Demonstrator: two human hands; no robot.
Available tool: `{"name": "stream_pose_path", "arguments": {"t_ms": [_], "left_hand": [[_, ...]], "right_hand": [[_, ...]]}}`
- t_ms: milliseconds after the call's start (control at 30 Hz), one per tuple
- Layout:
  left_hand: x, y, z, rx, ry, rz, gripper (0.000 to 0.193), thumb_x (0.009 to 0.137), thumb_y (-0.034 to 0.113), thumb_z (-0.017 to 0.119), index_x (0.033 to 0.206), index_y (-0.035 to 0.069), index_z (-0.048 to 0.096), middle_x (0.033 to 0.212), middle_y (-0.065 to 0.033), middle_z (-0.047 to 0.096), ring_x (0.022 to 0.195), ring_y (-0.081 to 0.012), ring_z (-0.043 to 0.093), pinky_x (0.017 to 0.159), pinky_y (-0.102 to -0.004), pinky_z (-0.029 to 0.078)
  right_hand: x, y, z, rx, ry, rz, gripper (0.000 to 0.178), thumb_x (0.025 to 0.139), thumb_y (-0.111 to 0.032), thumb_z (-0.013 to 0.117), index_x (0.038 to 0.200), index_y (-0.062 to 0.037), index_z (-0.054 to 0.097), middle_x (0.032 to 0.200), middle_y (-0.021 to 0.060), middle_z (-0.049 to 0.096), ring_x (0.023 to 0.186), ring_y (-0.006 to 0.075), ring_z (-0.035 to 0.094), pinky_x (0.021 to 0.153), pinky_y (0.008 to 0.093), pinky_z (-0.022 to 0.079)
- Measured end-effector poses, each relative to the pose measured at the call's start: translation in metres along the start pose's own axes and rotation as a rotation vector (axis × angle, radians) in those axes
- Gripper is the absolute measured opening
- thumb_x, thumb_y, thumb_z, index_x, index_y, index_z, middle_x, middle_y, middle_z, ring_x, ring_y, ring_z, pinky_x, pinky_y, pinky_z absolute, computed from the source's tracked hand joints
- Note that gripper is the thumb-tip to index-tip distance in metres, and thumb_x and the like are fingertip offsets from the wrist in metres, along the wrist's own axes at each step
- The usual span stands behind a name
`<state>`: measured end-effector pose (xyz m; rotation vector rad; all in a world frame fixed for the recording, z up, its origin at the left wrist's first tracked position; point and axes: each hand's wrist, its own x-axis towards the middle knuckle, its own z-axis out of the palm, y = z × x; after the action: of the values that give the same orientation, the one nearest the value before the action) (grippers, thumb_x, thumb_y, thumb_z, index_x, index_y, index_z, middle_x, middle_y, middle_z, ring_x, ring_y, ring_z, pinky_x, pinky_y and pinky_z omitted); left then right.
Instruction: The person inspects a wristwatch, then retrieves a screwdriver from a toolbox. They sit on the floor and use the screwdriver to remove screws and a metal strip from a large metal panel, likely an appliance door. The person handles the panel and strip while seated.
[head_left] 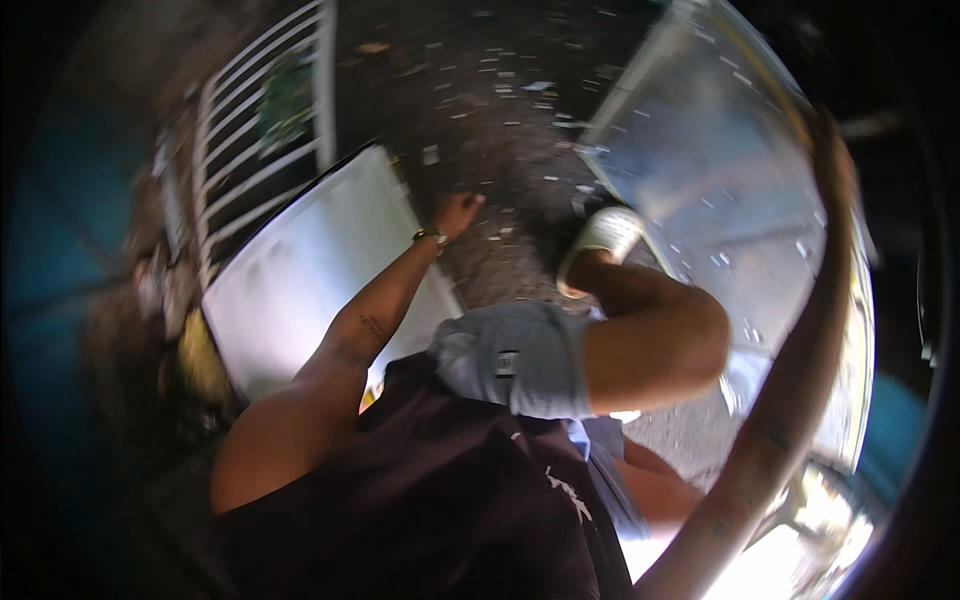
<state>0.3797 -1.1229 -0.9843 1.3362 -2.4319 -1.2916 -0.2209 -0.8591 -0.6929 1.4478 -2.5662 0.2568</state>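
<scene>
My left hand [459,214], with a band on its wrist, hangs over the dark ground beside the white panel [310,270]. Its fingers look curled in, and I see nothing held in them, though the picture is blurred. Far to the right, my right hand [832,165] grips the outer edge of a large flat panel [715,190] with a pale frame. The panel's surface is shiny and greyish-blue, flecked with small light bits; I cannot tell whether it is glass or metal. My right arm reaches along that panel's outer side.
One bent leg with a pale shoe [612,232] steps between the two panels. A white barred rack [265,130] stands beyond the white panel, with greenery [287,100] behind its bars. Light scraps [505,85] litter the dark ground [470,120]. Something yellowish [203,360] lies at the left.
</scene>
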Motion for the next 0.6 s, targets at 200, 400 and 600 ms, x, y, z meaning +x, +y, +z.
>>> {"name": "stream_pose_path", "arguments": {"t_ms": [200,400,600], "left_hand": [[-0.106,-0.077,-0.187,-0.506,0.072,-0.278,0.041,0.101,0.042,0.060,0.094,0.001,0.062,0.078,-0.0095,0.065,0.069,-0.0209,0.067,0.069,-0.0394,0.059],[-0.390,-0.203,-0.523,-0.139,0.460,-0.559,0.044,0.101,0.039,0.052,0.134,0.009,0.051,0.134,-0.0130,0.049,0.124,-0.0329,0.051,0.107,-0.0527,0.042],[-0.604,-0.215,-0.675,0.946,1.669,-1.824,0.080,0.091,0.056,0.060,0.159,0.038,0.021,0.170,-0.0072,0.007,0.152,-0.0454,0.013,0.113,-0.0752,0.017]], "right_hand": [[0.020,0.032,0.008,0.213,0.001,0.106,0.058,0.107,-0.046,0.038,0.150,-0.0086,0.047,0.154,0.0175,0.046,0.144,0.0315,0.041,0.118,0.0404,0.030],[0.017,0.030,-0.002,0.308,-0.076,0.119,0.061,0.107,-0.045,0.039,0.152,-0.0052,0.042,0.155,0.0157,0.046,0.145,0.0283,0.040,0.120,0.0385,0.026],[0.014,-0.004,-0.013,0.630,-0.128,0.161,0.065,0.108,-0.050,0.031,0.151,-0.0039,0.044,0.154,0.0147,0.047,0.144,0.0254,0.041,0.120,0.0374,0.027]]}}
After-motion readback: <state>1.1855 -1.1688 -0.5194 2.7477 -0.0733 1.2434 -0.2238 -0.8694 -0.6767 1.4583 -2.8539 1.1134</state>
